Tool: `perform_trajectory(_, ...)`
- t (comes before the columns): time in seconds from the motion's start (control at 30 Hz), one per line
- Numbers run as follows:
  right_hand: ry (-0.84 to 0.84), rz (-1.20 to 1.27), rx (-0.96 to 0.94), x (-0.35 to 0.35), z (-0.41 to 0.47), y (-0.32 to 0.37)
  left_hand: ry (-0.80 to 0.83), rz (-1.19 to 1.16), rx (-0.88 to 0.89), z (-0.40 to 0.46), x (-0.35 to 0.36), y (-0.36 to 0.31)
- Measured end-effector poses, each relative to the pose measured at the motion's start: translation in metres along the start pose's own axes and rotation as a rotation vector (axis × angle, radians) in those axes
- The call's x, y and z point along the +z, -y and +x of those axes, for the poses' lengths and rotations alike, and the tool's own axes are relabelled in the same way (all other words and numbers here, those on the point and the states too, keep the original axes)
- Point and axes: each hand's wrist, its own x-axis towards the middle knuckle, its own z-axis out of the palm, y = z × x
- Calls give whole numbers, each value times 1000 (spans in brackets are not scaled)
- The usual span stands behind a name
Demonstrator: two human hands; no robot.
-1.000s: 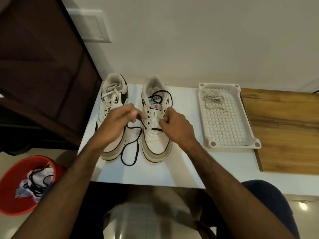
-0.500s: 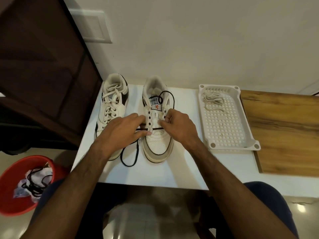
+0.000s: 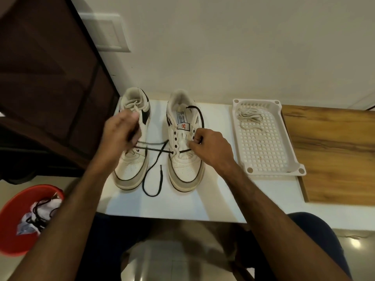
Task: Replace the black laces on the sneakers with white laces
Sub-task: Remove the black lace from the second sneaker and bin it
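Two white sneakers: left sneaker white-laced; right sneaker trailing black lace (half unthreaded).

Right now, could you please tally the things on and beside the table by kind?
Sneakers: 2 (left sneaker, right sneaker)
Black laces: 2 (one in the right sneaker, one in the tub)
White lace bundles: 1
Trays: 1
Red tubs: 1
Total: 7

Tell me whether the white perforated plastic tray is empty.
Not empty: the white perforated plastic tray holds a bundled white lace at its far end.
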Motion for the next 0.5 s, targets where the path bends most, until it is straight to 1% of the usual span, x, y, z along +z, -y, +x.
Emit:
perform_trajectory(0.07,-2,4,0,0,0,-1,190,525,-7,-2,12,10)
perform_trajectory(0.13,-6,4,0,1,0,0,337,920,43,-8,26,17)
perform_trajectory(0.17,-8,5,0,1,0,0,373,1049,79,-10,31,18)
perform_trajectory(0.2,-7,5,0,2,0,0,388,1126,104,-10,35,18)
perform_trajectory(0.27,-3,6,1,2,1,0,423,1195,91,-7,33,21)
perform_trajectory(0.33,-4,8,1,2,0,1,498,1137,58,-6,29,23)
perform_trajectory(0.37,-4,11,0,2,1,1,523,1043,41,-6,27,24)
perform_trajectory(0.4,-3,14,2,2,1,0,519,896,28,-7,25,23)
perform_trajectory(0.43,-1,15,5,2,1,1,479,715,26,-7,23,22)
perform_trajectory(0.5,4,14,15,2,0,1,328,275,52,-4,18,16)
